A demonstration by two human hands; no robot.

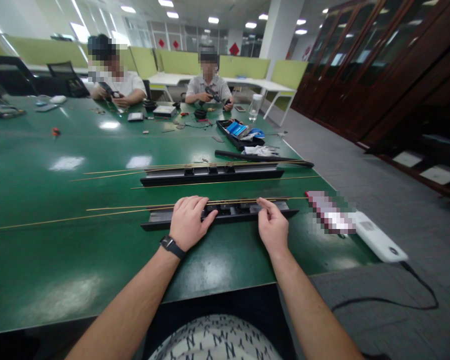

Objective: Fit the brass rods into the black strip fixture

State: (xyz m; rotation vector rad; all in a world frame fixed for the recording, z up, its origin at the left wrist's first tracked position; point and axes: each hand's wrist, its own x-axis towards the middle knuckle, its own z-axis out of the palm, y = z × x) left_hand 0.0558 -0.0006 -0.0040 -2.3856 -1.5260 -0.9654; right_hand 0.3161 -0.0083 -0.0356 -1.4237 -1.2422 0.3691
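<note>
Left hand (189, 217), right hand (274, 224) at one near rail (243, 216)

It lies on one table (116, 270), at least two rods (116, 208) along it; one far rail (210, 178) lies beyond. Left spread, right curled; whether either grips, I cannot tell.

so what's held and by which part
Can't tell: left hand lies over the long black channel, left of centre; right hand is at thin golden rods.
</note>
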